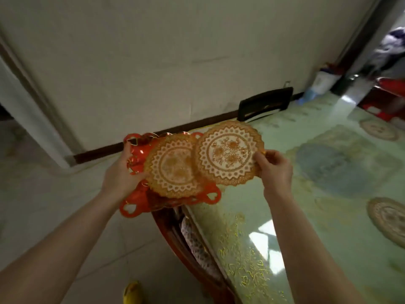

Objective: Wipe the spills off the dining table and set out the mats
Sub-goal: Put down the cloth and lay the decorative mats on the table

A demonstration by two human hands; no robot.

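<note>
My left hand (pixel 119 172) grips a stack of mats: red ones with heart-shaped loops (pixel 140 194) underneath and a round gold lace mat (pixel 175 170) on top. Pinched at its right edge by my right hand (pixel 275 170) is a second gold lace mat (pixel 228 154), which overlaps the first and hangs above the left edge of the dining table (pixel 285 216). The table has a glossy pale green floral cover. Two gold mats lie on it at the right, one far (pixel 380 129) and one near (pixel 389 219).
A dark chair back (pixel 265 103) stands at the table's far end by the wall. A wooden chair with a patterned cushion (pixel 197 242) is tucked under the table's near-left edge. Red stools (pixel 388 95) and a white container (pixel 322 81) sit far right. My yellow slipper (pixel 132 292) shows below.
</note>
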